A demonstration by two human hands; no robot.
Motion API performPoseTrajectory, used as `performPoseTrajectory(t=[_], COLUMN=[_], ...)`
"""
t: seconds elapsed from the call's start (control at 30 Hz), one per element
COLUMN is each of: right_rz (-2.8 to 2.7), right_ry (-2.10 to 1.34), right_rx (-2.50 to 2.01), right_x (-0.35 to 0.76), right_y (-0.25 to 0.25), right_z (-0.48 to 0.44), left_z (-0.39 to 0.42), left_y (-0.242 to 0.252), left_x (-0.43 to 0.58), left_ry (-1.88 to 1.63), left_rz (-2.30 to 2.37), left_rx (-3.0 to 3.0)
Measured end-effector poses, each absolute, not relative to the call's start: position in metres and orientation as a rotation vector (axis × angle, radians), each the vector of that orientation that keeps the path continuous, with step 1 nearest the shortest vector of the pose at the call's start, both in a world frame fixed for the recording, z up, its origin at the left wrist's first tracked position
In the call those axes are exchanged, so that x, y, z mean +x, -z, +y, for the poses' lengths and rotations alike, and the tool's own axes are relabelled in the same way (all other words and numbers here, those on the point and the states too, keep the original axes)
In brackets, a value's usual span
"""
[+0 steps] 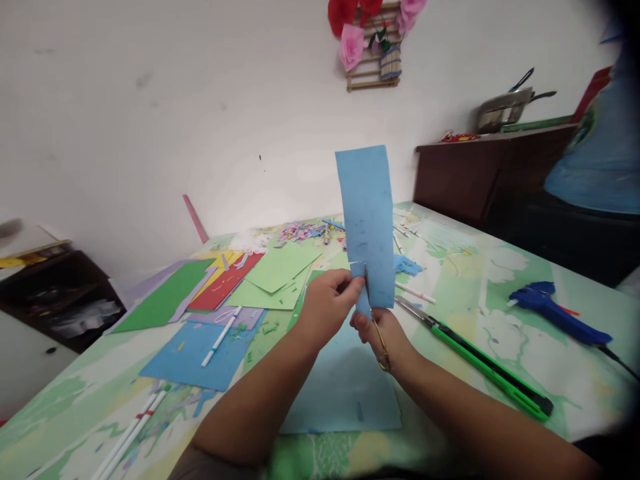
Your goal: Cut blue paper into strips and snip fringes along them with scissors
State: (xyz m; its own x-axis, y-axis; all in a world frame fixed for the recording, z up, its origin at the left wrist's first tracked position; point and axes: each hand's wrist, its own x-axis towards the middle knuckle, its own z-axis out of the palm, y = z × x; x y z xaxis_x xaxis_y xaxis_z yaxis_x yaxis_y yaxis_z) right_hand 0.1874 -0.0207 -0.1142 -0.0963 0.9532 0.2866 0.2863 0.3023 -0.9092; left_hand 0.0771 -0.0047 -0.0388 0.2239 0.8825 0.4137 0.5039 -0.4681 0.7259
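A tall strip of blue craft paper [367, 207] stands upright in front of me, pinched near its lower left edge by my left hand [327, 303]. My right hand [387, 337] is closed around a pair of scissors [381, 343] with gold-coloured handles. The blades point up and lie across the lower part of the paper, close to my left fingertips. A small slit shows at the paper's left edge, just above those fingers. Beneath both hands a light blue sheet [345, 393] lies flat on the table.
A green utility knife [490, 367] with its blade out lies right of my hands, and a blue glue gun [560, 313] beyond it. Coloured sheets [165, 297], a white stick [220, 340] and paper scraps cover the left side of the patterned tablecloth [530, 267].
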Motion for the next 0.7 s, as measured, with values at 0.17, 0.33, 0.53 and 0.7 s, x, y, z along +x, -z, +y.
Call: performPoseTrajectory(t=[0.17, 0.33, 0.53, 0.7], right_rz=[-1.591, -1.559, -1.520, -1.492], right_ry=[-0.861, -0.863, -0.867, -0.868], right_rx=[-1.213, -1.251, -1.276, -1.296], right_x=[0.1885, 0.1898, 0.1909, 0.1918], right_y=[0.1140, 0.1154, 0.1131, 0.1117], right_z=[-0.0206, -0.0196, -0.0201, -0.0203], left_z=[-0.0020, 0.0006, 0.0015, 0.0007], left_y=[0.0364, 0.0365, 0.0382, 0.0379], left_x=[0.0767, 0.0768, 0.0767, 0.0768], left_ry=[-1.071, -1.048, -1.082, -1.085], left_rz=[1.250, 1.188, 1.155, 1.133], left_rx=[1.970, 1.887, 1.884, 1.882])
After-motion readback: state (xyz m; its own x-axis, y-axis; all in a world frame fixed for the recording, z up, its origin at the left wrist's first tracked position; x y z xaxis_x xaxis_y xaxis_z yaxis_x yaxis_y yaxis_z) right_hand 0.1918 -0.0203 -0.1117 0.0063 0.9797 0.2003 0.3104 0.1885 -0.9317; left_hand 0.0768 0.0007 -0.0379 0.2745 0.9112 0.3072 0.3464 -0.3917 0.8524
